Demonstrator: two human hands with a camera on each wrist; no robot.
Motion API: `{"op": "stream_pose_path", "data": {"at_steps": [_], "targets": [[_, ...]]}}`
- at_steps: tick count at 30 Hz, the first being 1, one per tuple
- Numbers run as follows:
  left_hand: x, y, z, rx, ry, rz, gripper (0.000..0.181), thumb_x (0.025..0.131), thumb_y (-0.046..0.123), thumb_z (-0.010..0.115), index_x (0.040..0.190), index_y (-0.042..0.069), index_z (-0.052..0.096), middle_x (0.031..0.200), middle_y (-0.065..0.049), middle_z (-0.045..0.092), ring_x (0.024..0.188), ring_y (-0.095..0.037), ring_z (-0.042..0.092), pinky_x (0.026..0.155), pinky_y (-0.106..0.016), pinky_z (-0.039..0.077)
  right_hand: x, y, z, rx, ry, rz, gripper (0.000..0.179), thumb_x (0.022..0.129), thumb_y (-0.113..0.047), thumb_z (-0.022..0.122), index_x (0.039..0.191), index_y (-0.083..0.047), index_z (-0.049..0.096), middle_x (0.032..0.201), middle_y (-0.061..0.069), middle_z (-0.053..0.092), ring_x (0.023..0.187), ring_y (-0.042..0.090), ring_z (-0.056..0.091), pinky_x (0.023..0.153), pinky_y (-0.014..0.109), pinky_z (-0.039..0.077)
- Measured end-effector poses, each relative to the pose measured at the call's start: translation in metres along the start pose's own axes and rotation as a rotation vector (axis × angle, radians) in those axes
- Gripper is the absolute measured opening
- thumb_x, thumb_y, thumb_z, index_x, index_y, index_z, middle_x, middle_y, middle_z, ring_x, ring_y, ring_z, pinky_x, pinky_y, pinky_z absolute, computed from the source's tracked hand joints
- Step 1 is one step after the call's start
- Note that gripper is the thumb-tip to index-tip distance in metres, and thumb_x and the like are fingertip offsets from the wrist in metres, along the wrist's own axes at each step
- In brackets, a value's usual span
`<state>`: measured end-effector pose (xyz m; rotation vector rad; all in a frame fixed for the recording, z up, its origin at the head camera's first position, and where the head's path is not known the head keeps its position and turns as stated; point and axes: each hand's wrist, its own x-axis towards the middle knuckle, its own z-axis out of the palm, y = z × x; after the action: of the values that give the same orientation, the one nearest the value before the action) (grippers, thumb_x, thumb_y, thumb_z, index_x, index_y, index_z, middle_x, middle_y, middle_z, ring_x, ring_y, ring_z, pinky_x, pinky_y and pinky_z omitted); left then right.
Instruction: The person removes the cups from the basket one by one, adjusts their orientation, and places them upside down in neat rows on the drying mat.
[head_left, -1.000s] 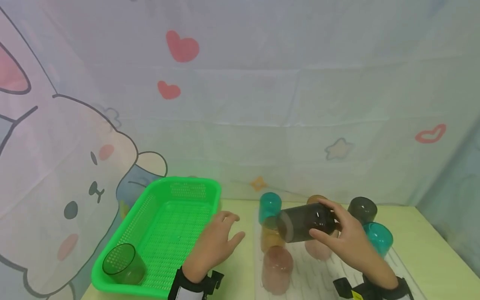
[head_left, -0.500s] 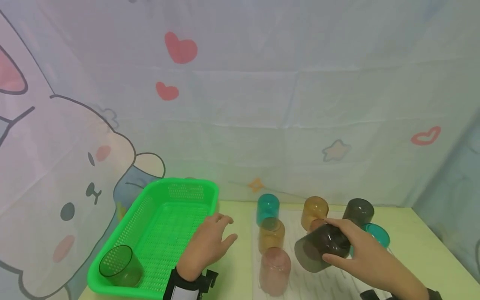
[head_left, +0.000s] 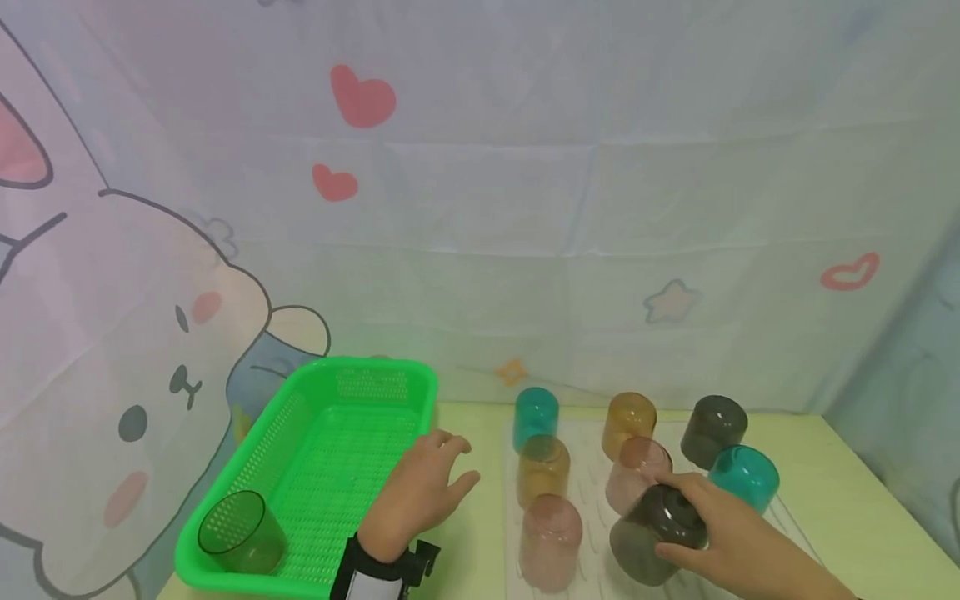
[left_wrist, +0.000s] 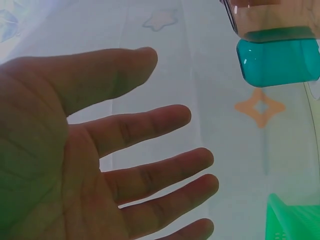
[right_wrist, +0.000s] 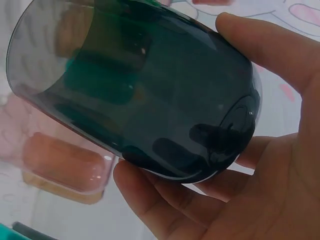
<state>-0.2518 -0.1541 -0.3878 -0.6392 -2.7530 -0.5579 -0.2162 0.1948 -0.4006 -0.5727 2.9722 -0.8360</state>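
Note:
My right hand grips a dark grey see-through cup round its base end. The cup is tilted, mouth facing down and left, close over the front of a white ridged mat. In the right wrist view the thumb lies along one side of this cup and the fingers curl round the other. My left hand hovers by the right side of a green basket, holding nothing. Its fingers are spread and nearly straight in the left wrist view. A clear tinted cup leans in the basket's front left corner.
Upside-down cups stand on the mat: a left column of teal, amber and pink, a middle amber and pink, and at right a dark grey and teal. A printed cloth hangs behind.
My right hand has brought the dark grey cup down and toward the front of the mat, turning its mouth from sideways to downward. The left hand stays nearly where it was.

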Motion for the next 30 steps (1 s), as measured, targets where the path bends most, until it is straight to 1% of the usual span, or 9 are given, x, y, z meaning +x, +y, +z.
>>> {"op": "stream_pose_path", "data": {"at_steps": [6,9,13,17,19,22,23,27,30], "targets": [[0.001,-0.002,0.000,0.014,-0.002,0.001,0.027,0.084,0.030,0.057,0.103,0.010,0.058,0.103,-0.006,0.052,0.095,-0.024,0.050,0.074,-0.036,0.043,0.002,0.008,0.008,-0.038,0.005,-0.018,0.073,0.066,-0.061,0.061,0.118,-0.012,0.046,0.108,-0.006,0.051,0.096,0.012,0.049,0.075,0.033,0.044],[0.000,-0.002,-0.001,0.025,-0.010,-0.004,0.027,0.083,0.029,0.058,0.103,0.009,0.058,0.102,-0.006,0.052,0.095,-0.024,0.050,0.074,-0.035,0.043,0.004,0.013,0.012,-0.040,-0.013,-0.013,0.076,0.067,-0.059,0.062,0.121,-0.008,0.045,0.111,-0.002,0.050,0.099,0.016,0.049,0.077,0.037,0.044],[-0.001,-0.001,-0.001,0.027,-0.023,0.003,0.028,0.083,0.028,0.059,0.103,0.010,0.058,0.103,-0.007,0.052,0.095,-0.024,0.050,0.073,-0.035,0.043,0.006,0.019,0.018,-0.028,-0.052,0.069,0.082,0.064,-0.055,0.067,0.125,-0.005,0.042,0.117,0.006,0.049,0.105,0.024,0.047,0.082,0.045,0.041],[-0.001,-0.001,0.001,0.025,-0.031,0.004,0.027,0.083,0.029,0.059,0.103,0.011,0.058,0.103,-0.006,0.052,0.095,-0.024,0.050,0.072,-0.035,0.043,0.007,0.024,0.024,-0.025,-0.099,0.133,0.088,0.062,-0.054,0.069,0.129,-0.006,0.040,0.118,0.009,0.048,0.105,0.028,0.047,0.082,0.048,0.040],[-0.001,-0.002,0.003,0.026,-0.033,-0.003,0.027,0.083,0.030,0.058,0.102,0.012,0.058,0.103,-0.005,0.052,0.094,-0.023,0.050,0.072,-0.034,0.043,0.008,0.025,0.027,-0.022,-0.109,0.133,0.089,0.062,-0.053,0.070,0.131,-0.005,0.038,0.118,0.009,0.048,0.105,0.028,0.047,0.082,0.048,0.040],[0.000,-0.002,0.004,0.027,-0.032,-0.003,0.027,0.083,0.030,0.058,0.102,0.012,0.058,0.102,-0.005,0.052,0.093,-0.023,0.050,0.071,-0.034,0.043,0.010,0.025,0.030,-0.019,-0.127,0.161,0.093,0.061,-0.054,0.071,0.133,-0.007,0.035,0.117,0.007,0.048,0.103,0.026,0.049,0.081,0.048,0.041],[0.000,-0.002,0.004,0.029,-0.032,-0.001,0.027,0.083,0.031,0.058,0.102,0.012,0.058,0.101,-0.005,0.052,0.093,-0.023,0.050,0.071,-0.034,0.043,0.011,0.024,0.030,-0.020,-0.132,0.179,0.094,0.060,-0.054,0.071,0.133,-0.007,0.035,0.116,0.007,0.048,0.103,0.026,0.049,0.081,0.047,0.042],[0.001,-0.001,0.003,0.036,-0.031,0.015,0.027,0.083,0.031,0.058,0.102,0.011,0.058,0.101,-0.005,0.053,0.093,-0.022,0.050,0.072,-0.034,0.043,0.012,0.022,0.032,-0.045,-0.142,0.197,0.094,0.059,-0.054,0.072,0.131,-0.006,0.036,0.115,0.008,0.048,0.101,0.026,0.050,0.079,0.047,0.043],[0.000,-0.001,0.004,0.045,-0.033,0.020,0.027,0.083,0.030,0.058,0.102,0.011,0.058,0.100,-0.006,0.054,0.093,-0.022,0.051,0.072,-0.033,0.043,0.014,0.020,0.032,-0.059,-0.148,0.191,0.093,0.059,-0.054,0.071,0.131,-0.005,0.038,0.116,0.009,0.048,0.100,0.026,0.050,0.079,0.047,0.043]]}}
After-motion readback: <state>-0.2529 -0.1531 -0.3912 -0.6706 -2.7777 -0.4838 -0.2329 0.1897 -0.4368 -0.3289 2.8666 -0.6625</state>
